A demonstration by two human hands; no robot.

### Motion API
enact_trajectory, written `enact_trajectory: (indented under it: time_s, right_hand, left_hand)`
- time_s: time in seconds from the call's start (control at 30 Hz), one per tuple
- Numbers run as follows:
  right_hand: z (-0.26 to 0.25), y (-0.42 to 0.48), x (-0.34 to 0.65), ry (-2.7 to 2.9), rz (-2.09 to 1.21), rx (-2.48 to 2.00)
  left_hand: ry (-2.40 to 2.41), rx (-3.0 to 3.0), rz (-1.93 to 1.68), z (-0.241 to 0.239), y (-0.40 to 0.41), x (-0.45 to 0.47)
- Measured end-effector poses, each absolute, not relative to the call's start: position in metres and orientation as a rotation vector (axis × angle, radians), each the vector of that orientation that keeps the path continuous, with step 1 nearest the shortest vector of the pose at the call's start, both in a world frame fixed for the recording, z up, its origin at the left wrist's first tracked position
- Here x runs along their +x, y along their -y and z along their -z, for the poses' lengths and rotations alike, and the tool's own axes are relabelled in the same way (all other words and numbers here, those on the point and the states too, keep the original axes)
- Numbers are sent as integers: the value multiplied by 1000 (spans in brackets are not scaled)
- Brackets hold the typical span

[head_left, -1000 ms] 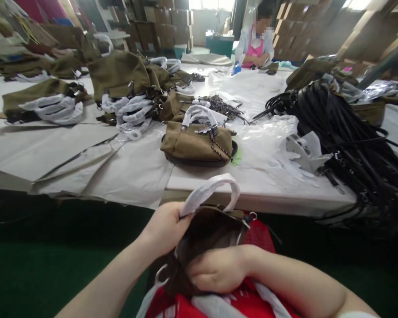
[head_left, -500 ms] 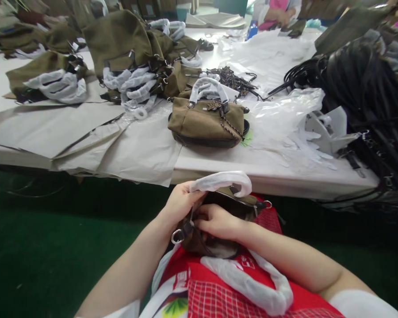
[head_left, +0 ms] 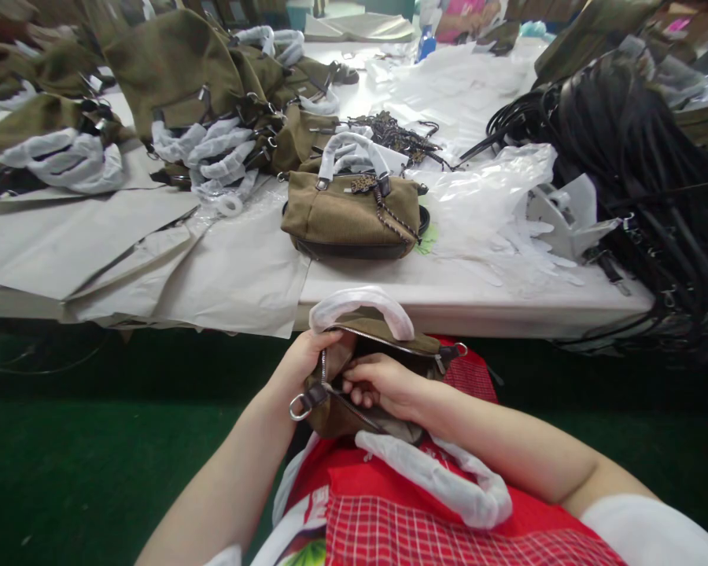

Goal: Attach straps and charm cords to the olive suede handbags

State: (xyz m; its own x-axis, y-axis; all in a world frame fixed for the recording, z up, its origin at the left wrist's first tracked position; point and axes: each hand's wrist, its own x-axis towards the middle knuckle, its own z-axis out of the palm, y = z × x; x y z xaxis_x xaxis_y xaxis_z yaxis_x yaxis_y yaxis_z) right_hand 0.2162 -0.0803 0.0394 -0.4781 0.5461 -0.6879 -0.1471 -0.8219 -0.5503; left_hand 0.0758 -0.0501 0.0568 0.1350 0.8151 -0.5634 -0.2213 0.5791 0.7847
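An olive-brown handbag lies in my lap with its zipped mouth open. My left hand grips the far left side of the opening, thumb over the rim and other fingers hidden behind the bag. Inside the mouth, my right hand has its fingers curled together by the left end of the zip; what they pinch, if anything, cannot be made out. One white-wrapped handle arches up beyond the hands. The other wrapped handle droops over my red checked apron. A metal ring hangs at the bag's left end.
On the white table stands a similar handbag with a leopard-print tag. Several more bags crowd the left, near paper sheets. Black straps heap at the right, beside plastic film. Another person is at the far side.
The far handle has tipped back and left, away from my left hand, and the bag's mouth shows wider. My right hand stays inside. The view has shifted slightly right.
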Motion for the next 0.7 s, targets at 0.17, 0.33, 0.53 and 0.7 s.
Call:
enact_trajectory:
  time_s: [0.17, 0.33, 0.53, 0.7]
  right_hand:
    - [-41, 64, 241, 963, -1947, -1445]
    - [-62, 40, 287, 1802, -1545, -1603]
    - [-79, 30, 314, 2427, -843, -1839]
    - [-66, 32, 303, 2353, -1000, -1875]
  left_hand:
    - [-1258, 805, -688, -67, 40, 65]
    - [-1161, 922, -449, -83, 28, 52]
    - [-1181, 701, -476, -84, 27, 53]
    - [-1231, 722, -544, -86, 40, 63]
